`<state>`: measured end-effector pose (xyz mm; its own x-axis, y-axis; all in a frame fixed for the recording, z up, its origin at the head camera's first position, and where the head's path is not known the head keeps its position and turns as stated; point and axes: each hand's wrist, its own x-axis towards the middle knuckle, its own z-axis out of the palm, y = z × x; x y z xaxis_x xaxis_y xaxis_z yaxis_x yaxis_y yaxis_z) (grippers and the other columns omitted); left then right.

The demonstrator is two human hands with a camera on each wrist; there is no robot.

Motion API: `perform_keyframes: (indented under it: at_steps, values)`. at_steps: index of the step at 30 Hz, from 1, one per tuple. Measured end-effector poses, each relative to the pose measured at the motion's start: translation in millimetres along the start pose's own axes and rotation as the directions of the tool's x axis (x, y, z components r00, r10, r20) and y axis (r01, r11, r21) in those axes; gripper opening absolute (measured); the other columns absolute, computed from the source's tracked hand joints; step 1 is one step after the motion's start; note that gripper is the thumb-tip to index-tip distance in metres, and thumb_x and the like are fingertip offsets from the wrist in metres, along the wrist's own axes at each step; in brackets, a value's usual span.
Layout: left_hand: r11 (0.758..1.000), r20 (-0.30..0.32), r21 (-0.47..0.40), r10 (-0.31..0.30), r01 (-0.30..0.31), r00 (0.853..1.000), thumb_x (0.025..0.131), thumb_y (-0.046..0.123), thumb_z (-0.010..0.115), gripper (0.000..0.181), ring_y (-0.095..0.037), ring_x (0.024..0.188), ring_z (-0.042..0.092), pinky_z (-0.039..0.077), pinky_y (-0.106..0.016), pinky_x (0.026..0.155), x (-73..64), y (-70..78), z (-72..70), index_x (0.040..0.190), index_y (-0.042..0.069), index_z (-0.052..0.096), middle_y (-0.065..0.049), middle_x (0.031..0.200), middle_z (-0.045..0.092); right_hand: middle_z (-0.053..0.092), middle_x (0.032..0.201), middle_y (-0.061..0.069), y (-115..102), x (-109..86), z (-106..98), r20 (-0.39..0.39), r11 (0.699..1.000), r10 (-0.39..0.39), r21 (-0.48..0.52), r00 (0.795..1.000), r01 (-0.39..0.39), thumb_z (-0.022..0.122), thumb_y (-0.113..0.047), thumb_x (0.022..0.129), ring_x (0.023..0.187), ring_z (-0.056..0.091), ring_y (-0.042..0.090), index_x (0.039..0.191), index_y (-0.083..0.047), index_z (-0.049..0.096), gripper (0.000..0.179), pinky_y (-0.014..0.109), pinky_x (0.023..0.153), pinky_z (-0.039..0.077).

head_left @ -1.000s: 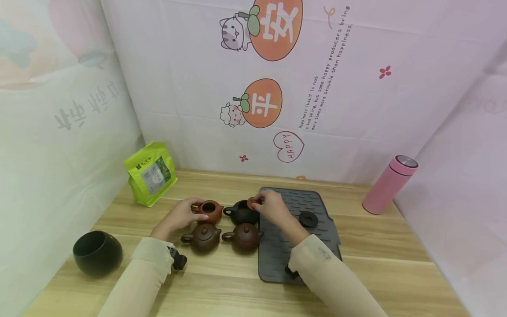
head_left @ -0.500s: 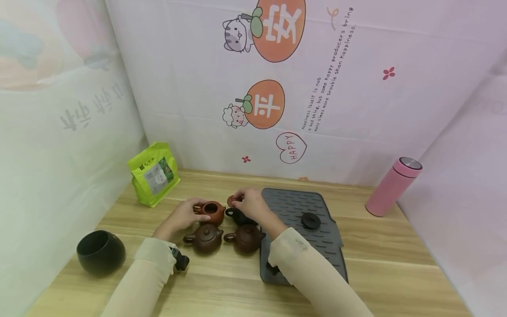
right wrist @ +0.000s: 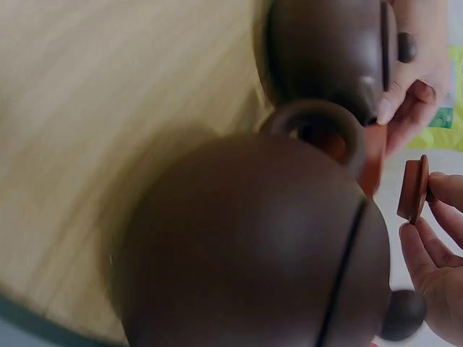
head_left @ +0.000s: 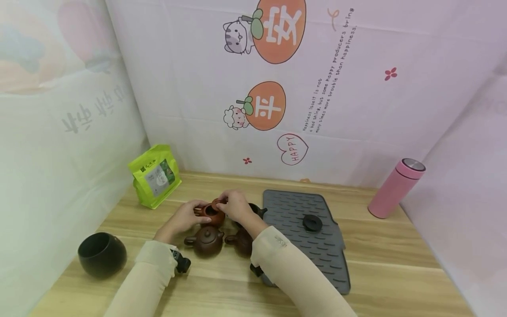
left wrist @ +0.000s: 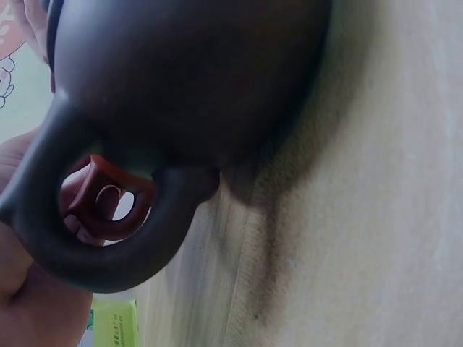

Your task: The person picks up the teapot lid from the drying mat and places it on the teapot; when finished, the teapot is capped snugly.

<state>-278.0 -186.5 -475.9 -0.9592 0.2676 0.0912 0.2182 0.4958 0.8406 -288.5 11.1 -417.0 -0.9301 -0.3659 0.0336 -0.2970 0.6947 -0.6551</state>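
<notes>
My left hand (head_left: 183, 218) holds the reddish-brown teapot (head_left: 215, 219), thumb on the near side of its body and fingers by the handle. Its mouth is uncovered. Between thumb and fingertips, my right hand (head_left: 236, 207) pinches the matching round lid (right wrist: 414, 189) by its knob, close over that mouth in the head view. In the right wrist view the lid is tipped on edge. Two dark brown teapots with lids on stand nearer me, a left one (head_left: 208, 241) and a right one (head_left: 241, 242). Behind my right hand, the black teapot (head_left: 258, 210) is partly hidden.
A grey ridged mat (head_left: 297, 202) lies to the right, bearing a black lid (head_left: 312, 223). A pink flask (head_left: 396, 189) stands at the far right. On the left are a dark round pot (head_left: 102, 255) and a green tea bag (head_left: 156, 176).
My right hand has carried the reddish lid leftward from over the black teapot to the mouth of the reddish-brown teapot. My left hand has kept its hold there.
</notes>
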Motion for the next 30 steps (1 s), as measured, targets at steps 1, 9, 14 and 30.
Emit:
perform_keyframes:
  at_steps: [1, 9, 14, 30]
  values:
    - [1.0, 0.001, 0.004, 0.003, -0.003, 1.0, 0.084, 0.011, 0.079, 0.046, -0.03, 0.107, 0.06, 0.049, -0.044, 0.091, 0.1, 0.1, -0.2, 0.124, -0.002, 0.061, -0.015, 0.119, 0.062, 0.065, 0.093, -0.002, 0, 1.0, 2, 0.002, 1.0, -0.004, -0.004, 1.0, 0.004, 0.069, -0.018, 0.094, 0.08, 0.06, 0.011, 0.105, -0.011, 0.071, 0.013, 0.025, 0.066, 0.052]
    - [1.0, 0.0, -0.012, 0.008, -0.008, 1.0, 0.083, 0.01, 0.079, 0.045, -0.029, 0.107, 0.06, 0.049, -0.042, 0.092, 0.0, 2.7, 0.5, 0.122, -0.004, 0.062, -0.015, 0.117, 0.063, 0.065, 0.095, 0.001, -7, 4.1, 15, 0.002, 0.999, -0.034, -0.038, 0.999, 0.034, 0.068, -0.016, 0.094, 0.086, 0.061, 0.015, 0.102, -0.01, 0.071, 0.011, 0.024, 0.067, 0.052]
    - [1.0, 0.001, -0.003, 0.01, -0.01, 1.0, 0.083, 0.011, 0.08, 0.045, -0.028, 0.106, 0.06, 0.049, -0.042, 0.091, -0.1, 3.0, 0.3, 0.121, -0.003, 0.062, -0.014, 0.117, 0.062, 0.064, 0.095, 0.001, -6, 5.6, 23, 0.004, 0.996, -0.029, -0.08, 1.0, 0.03, 0.069, -0.017, 0.094, 0.087, 0.061, 0.015, 0.101, -0.011, 0.071, 0.01, 0.025, 0.068, 0.051]
    - [0.993, 0.053, 0.121, -0.016, 0.009, 0.998, 0.083, 0.016, 0.08, 0.053, -0.029, 0.108, 0.059, 0.047, -0.045, 0.094, 5.0, 9.3, -6.0, 0.127, -0.003, 0.058, -0.015, 0.118, 0.062, 0.065, 0.112, 0.005, 0, -0.1, 15, 0.008, 0.998, -0.032, -0.062, 0.999, 0.033, 0.069, -0.016, 0.094, 0.104, 0.061, 0.021, 0.115, -0.01, 0.069, 0.022, 0.032, 0.08, 0.053]
